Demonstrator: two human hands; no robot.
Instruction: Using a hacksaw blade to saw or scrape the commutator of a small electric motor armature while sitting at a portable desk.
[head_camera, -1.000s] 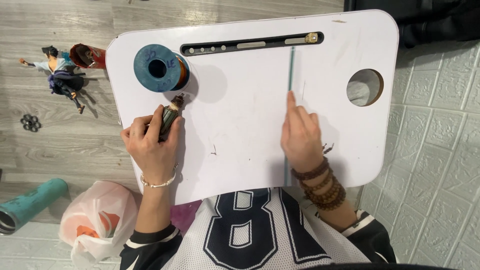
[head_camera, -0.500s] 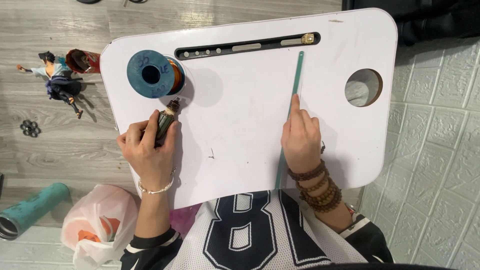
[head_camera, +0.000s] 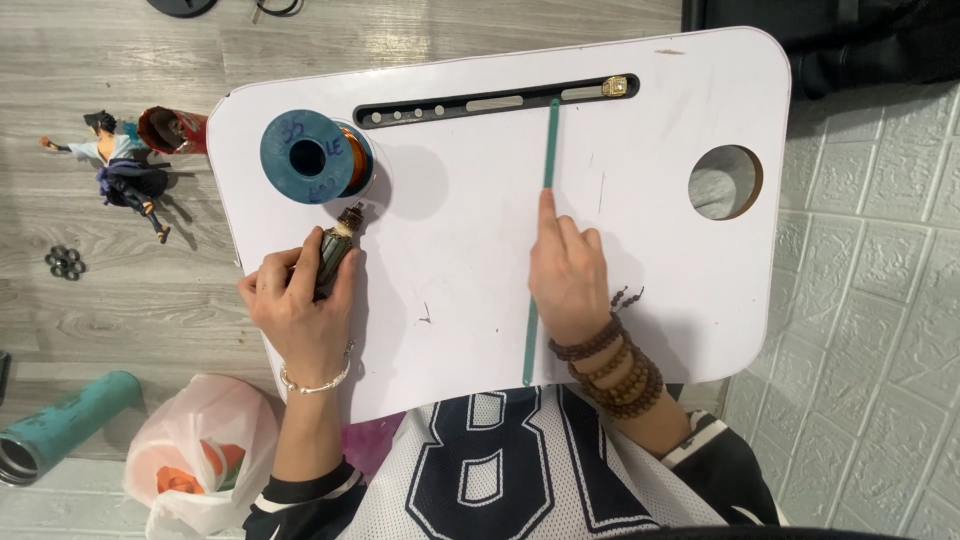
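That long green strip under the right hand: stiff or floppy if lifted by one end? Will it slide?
The green strip is very thin and long, so it would probably flex or droop if lifted by one end. It lies flat on the smooth white tray, so it likely slides easily; the right hand pressing on it suggests that. It seems light and unlikely to roll.

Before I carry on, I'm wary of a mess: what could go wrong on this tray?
The green strip overhangs the tray's near edge, pinned only by the right hand; it might slide off. The spool sits near the tray's far left corner; the left hand, holding a tool, could nudge it over.
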